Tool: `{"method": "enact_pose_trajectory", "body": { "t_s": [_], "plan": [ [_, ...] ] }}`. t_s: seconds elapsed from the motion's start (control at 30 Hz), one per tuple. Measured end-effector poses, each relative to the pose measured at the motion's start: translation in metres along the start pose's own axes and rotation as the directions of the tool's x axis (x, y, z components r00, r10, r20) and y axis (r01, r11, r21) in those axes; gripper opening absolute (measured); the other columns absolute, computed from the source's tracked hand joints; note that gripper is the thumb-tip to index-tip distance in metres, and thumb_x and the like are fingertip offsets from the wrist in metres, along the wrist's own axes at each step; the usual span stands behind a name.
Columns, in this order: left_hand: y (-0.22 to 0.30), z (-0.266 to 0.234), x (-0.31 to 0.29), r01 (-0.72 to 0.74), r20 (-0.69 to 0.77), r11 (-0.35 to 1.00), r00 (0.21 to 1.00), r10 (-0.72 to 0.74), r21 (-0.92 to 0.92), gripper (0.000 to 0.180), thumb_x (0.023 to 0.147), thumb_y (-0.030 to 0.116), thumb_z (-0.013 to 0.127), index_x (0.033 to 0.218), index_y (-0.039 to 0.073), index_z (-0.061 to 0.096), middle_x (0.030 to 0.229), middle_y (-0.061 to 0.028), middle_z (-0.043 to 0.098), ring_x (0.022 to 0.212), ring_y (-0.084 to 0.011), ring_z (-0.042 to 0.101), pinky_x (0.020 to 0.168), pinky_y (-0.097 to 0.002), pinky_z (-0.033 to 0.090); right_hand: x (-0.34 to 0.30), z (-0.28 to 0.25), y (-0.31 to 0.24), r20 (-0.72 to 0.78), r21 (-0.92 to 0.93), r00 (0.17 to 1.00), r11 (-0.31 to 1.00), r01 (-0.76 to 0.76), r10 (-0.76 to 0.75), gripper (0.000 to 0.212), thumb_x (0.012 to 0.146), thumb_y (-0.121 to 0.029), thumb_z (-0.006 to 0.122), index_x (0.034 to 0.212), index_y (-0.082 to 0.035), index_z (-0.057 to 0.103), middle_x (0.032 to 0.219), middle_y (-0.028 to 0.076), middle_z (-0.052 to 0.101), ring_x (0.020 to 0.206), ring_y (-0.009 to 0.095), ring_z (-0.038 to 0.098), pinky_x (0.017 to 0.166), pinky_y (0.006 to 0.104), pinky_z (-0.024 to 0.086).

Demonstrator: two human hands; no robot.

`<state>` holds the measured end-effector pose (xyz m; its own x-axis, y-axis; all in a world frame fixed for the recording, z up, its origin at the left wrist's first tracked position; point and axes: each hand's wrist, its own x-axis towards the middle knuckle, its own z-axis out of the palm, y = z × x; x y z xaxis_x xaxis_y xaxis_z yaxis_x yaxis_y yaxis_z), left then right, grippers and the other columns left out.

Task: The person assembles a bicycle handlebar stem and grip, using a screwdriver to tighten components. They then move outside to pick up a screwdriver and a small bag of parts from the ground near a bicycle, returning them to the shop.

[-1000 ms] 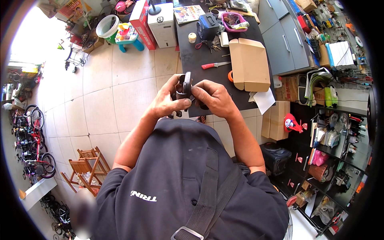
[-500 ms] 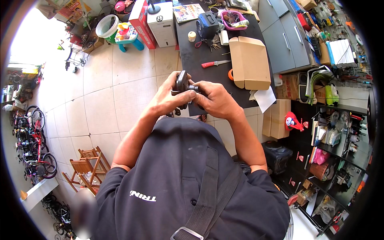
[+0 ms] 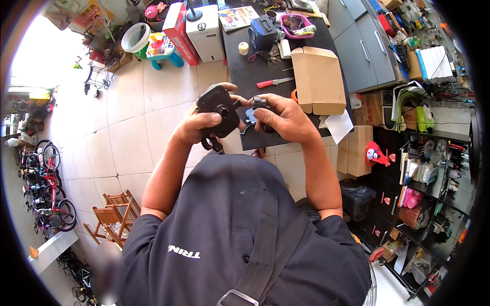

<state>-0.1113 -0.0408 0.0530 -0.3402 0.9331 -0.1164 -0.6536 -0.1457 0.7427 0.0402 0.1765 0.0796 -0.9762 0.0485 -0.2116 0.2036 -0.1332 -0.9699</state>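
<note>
My left hand [image 3: 192,126] is closed round a black phone holder [image 3: 218,98], a rounded plate with a round knob on the face turned up to me. A black loop-shaped part hangs below it, near my left wrist. To the right, my right hand [image 3: 293,121] pinches a small black clamp piece [image 3: 259,102] with a ringed end between thumb and fingers. The two parts are apart, held above the near left edge of the black table [image 3: 275,115]. A small bluish-grey object shows between my hands; what it is I cannot make out.
On the table are an open cardboard box [image 3: 319,79], a red-handled knife [image 3: 274,82], orange tape [image 3: 294,95], keys [image 3: 273,57] and a pink basket [image 3: 297,34]. Wooden folding chairs [image 3: 109,217] stand on the tiled floor at left. Loaded black shelves [image 3: 434,188] line the right.
My hands have moved apart, and the clamp piece is now separate from the phone holder. The holder has turned so its knobbed face points up to me.
</note>
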Motion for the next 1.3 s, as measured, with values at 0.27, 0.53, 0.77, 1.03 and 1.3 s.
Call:
{"method": "enact_pose_trajectory", "body": {
  "t_s": [0.27, 0.53, 0.77, 1.03, 1.3],
  "plan": [
    [-0.033, 0.009, 0.007, 0.176, -0.142, 0.984, 0.974, -0.176, -0.006, 0.058, 0.092, 0.025, 0.075, 0.141, 0.008, 0.048, 0.119, -0.0154, 0.066, 0.100, -0.0301, 0.075, 0.085, -0.0375, 0.063, 0.002, 0.010, 0.004, -0.118, -0.362, 0.981, 0.927, 0.101, -0.153, 0.036, 0.096, -0.016, 0.075, 0.127, 0.001, 0.070, 0.092, 0.008, 0.074, 0.076, 0.009, 0.067, 0.073, 0.0273, 0.056],
    [-0.037, 0.011, 0.012, 0.172, -0.158, 0.984, 0.972, -0.175, -0.034, 0.050, 0.097, 0.030, 0.072, 0.134, 0.003, 0.054, 0.114, -0.0143, 0.068, 0.094, -0.0262, 0.075, 0.080, -0.0361, 0.064, 0.003, 0.014, 0.014, -0.181, -0.408, 0.955, 0.901, 0.146, -0.236, 0.038, 0.090, -0.014, 0.080, 0.126, -0.007, 0.073, 0.086, 0.009, 0.076, 0.070, 0.009, 0.070, 0.065, 0.0266, 0.057],
    [-0.037, 0.013, 0.018, 0.160, -0.100, 0.986, 0.981, -0.163, -0.044, 0.053, 0.102, 0.044, 0.063, 0.135, 0.003, 0.054, 0.109, -0.0143, 0.071, 0.091, -0.0238, 0.076, 0.077, -0.0332, 0.064, 0.005, 0.015, 0.008, -0.177, -0.385, 0.976, 0.921, 0.048, -0.125, 0.038, 0.089, -0.014, 0.081, 0.125, -0.006, 0.072, 0.087, 0.009, 0.075, 0.072, 0.013, 0.071, 0.067, 0.0285, 0.056],
    [-0.043, 0.011, 0.020, 0.132, -0.276, 0.977, 0.945, -0.175, -0.166, 0.068, 0.105, 0.067, 0.042, 0.129, 0.005, 0.059, 0.105, -0.0095, 0.071, 0.086, -0.0175, 0.074, 0.072, -0.0284, 0.063, -0.005, 0.010, 0.007, -0.070, -0.500, 0.973, 0.851, 0.158, -0.222, 0.042, 0.089, -0.014, 0.079, 0.129, -0.007, 0.070, 0.113, 0.014, 0.074, 0.086, 0.022, 0.071, 0.080, 0.0323, 0.057],
    [-0.043, 0.019, 0.019, 0.158, -0.350, 0.987, 0.925, -0.145, 0.007, 0.067, 0.106, 0.067, 0.041, 0.123, 0.007, 0.063, 0.103, -0.0061, 0.070, 0.084, -0.0109, 0.068, 0.071, -0.0238, 0.057, -0.006, 0.019, 0.006, -0.104, -0.528, 0.970, 0.839, 0.132, -0.218, 0.037, 0.085, -0.016, 0.082, 0.120, -0.009, 0.071, 0.103, 0.013, 0.076, 0.087, 0.027, 0.075, 0.079, 0.0355, 0.059]
  ]
}}
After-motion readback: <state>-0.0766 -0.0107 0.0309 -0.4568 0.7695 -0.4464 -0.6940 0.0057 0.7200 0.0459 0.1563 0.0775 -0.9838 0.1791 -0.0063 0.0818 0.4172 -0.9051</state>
